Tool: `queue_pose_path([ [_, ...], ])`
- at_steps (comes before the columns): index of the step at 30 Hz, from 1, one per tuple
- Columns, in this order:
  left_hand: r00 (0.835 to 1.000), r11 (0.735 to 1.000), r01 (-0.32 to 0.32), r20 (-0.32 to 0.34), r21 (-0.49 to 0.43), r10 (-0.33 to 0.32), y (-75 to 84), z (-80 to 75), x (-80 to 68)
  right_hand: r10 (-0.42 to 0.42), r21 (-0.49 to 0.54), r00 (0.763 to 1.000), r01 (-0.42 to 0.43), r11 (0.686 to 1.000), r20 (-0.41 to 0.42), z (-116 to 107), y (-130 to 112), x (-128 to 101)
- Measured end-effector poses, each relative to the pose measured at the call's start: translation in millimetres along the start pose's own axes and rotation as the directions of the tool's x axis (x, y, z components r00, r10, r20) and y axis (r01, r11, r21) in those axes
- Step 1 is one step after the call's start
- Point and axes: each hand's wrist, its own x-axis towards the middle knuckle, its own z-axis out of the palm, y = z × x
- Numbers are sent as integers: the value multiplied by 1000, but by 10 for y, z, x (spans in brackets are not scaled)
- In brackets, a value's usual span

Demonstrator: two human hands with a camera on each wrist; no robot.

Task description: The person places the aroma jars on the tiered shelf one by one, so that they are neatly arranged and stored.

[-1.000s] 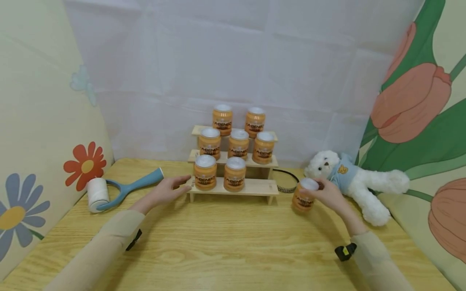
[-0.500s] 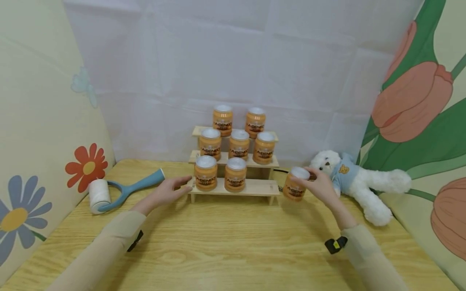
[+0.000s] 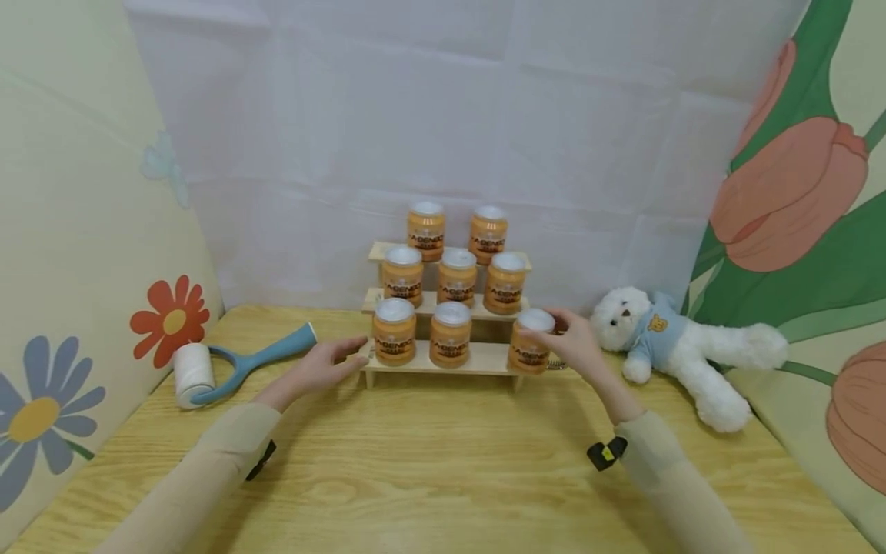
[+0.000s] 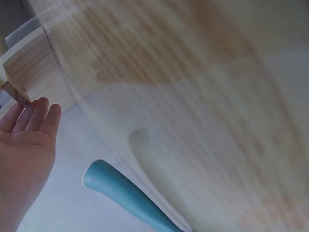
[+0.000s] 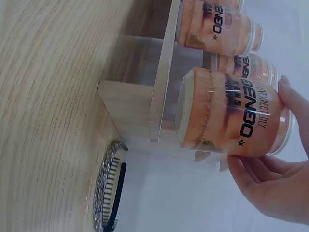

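My right hand [image 3: 577,344] grips an orange can [image 3: 531,350] with a white lid near its top, thumb on one side and fingers on the other. In the right wrist view the can [image 5: 231,111] is over the right end of the bottom step, with a gap under its base. The three-step wooden rack [image 3: 484,358] bears several like cans: two on top, three in the middle, and two on the bottom step [image 3: 394,332]. My left hand [image 3: 321,365] touches the rack's left end with its fingers extended, as the left wrist view also shows.
A blue-handled lint roller [image 3: 259,358] with a white roll lies at the left. At the right a white teddy bear [image 3: 664,338] in a blue shirt lies on the wooden table [image 3: 443,462]. A dark toothed headband [image 5: 108,188] lies beside the rack's right end.
My right hand has carried the can leftward and slightly up, from above the table beside the teddy bear to the bottom step's right end. The left hand has stayed at the rack.
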Motion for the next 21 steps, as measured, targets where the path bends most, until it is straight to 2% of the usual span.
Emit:
queue_pose_path([
  [7,1000,1000,26,2,-14,-26,0,-4,-3,-10,28,1000,10,1000,3,156,-93,54],
  [11,1000,1000,18,2,-16,-18,-1,4,4,-15,32,1000,15,999,-5,225,-116,69],
  [21,1000,1000,17,0,-13,-17,3,-14,4,-2,77,1000,2,997,-1,356,-54,110],
])
